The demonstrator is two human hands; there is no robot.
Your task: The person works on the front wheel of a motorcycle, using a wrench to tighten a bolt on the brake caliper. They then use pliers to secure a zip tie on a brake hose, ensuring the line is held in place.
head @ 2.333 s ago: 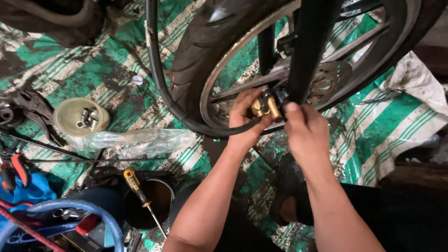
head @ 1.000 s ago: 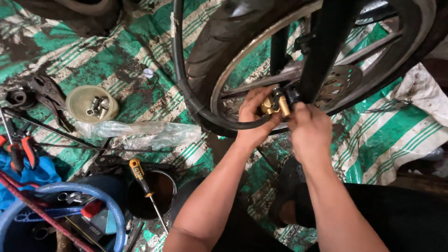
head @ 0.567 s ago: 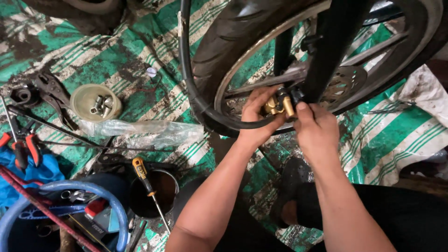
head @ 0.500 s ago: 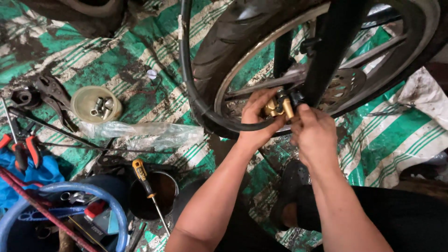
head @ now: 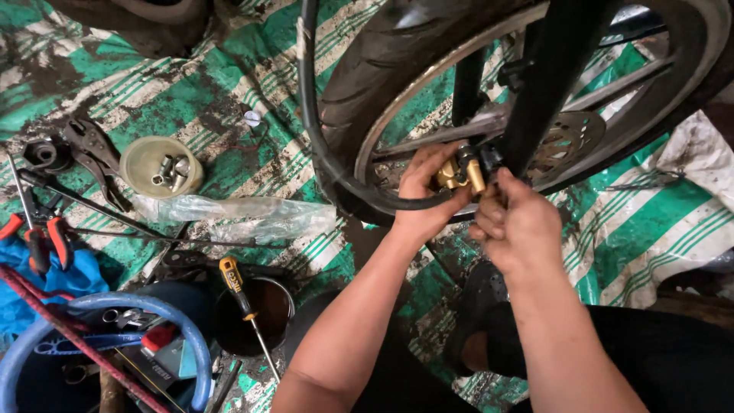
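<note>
Both hands [head: 474, 210] around gold caliper [head: 461, 174]

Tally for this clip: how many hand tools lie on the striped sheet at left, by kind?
Screwdriver, yellow and black handle: 1
Pliers, red handles: 1
Dark locking pliers: 1
Total: 3
Other items in the blue basket are too cluttered to count.

A dirty green-and-white striped tarp [head: 229, 99] covers the floor. Toward its left edge lie dark pliers [head: 95, 153] and a shallow round dish [head: 160, 164] holding small metal parts. Just below the dish lies a crumpled clear plastic bag [head: 252, 218]; a white rag [head: 699, 157] rests near the right edge.
</note>
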